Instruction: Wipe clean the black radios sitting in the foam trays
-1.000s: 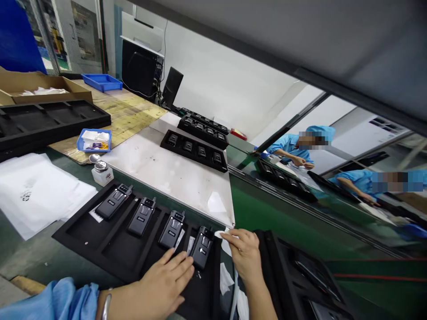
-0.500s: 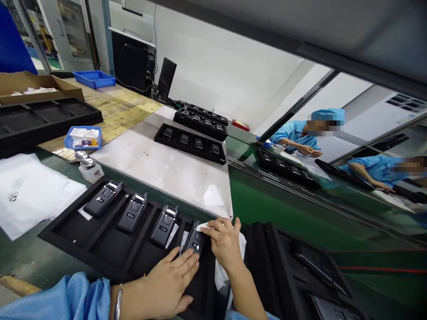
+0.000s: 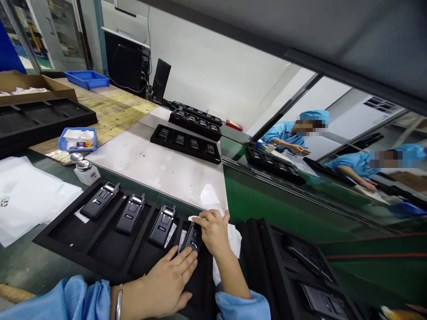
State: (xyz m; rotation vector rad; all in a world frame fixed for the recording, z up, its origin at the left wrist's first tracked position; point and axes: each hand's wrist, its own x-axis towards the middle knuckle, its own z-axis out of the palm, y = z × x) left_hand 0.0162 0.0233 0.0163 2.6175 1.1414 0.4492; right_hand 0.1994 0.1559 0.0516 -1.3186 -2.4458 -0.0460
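Fingers stretched flat, my left hand (image 3: 168, 281) rests on the lower part of a black handheld radio (image 3: 192, 239). My right hand (image 3: 213, 230) pinches a small white wipe (image 3: 192, 218) against the top end of the same radio, partly covering it. That radio lies in the rightmost slot of a black foam tray (image 3: 126, 258). Three similar radios, (image 3: 162, 226) among them, lie face down in the other slots, with small white slips beside some of them. Beside my right forearm is a white sheet (image 3: 234, 242), partly hidden.
Another foam tray (image 3: 271, 258) with radios stands at right. A dispenser bottle (image 3: 87, 173), a blue box (image 3: 61, 143) and white bags (image 3: 33, 195) are at left. Filled trays (image 3: 185, 151) stand farther back. Two people in blue work beyond the green conveyor (image 3: 263, 195).
My right hand has shifted slightly left and up with the wipe along the radio's top end. My left hand stays on the radio. The view has turned slightly right.
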